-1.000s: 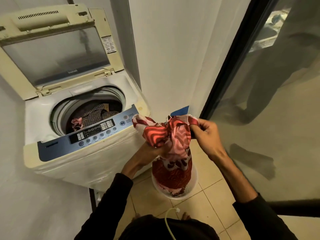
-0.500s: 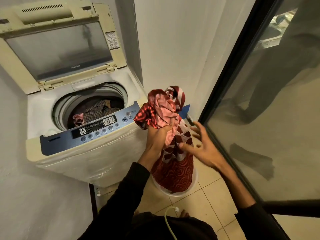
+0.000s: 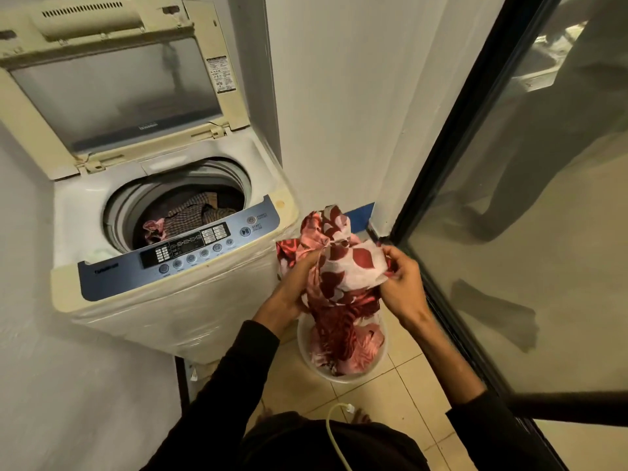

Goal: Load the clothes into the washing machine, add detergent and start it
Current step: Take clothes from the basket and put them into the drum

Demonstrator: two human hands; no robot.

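Loading partly done: some clothes [image 3: 190, 215] lie in the washing machine [image 3: 176, 294] drum; both hands [image 3: 350, 283] grip a red-and-white garment [image 3: 343, 270] over the bucket [image 3: 343, 377]; detergent, start pending.

Floor here is beige square ceramic tile [image 3: 401, 399] with darker grout lines. Sitting right on it: a white top-loading washing machine [image 3: 190, 311] with a blue control panel, pushed into the left corner, and a round white plastic laundry tub [image 3: 307, 355] just beside the machine's front right corner. A thin pale cable with a white plug [image 3: 348, 408] hangs over the tiles near the bottom edge.
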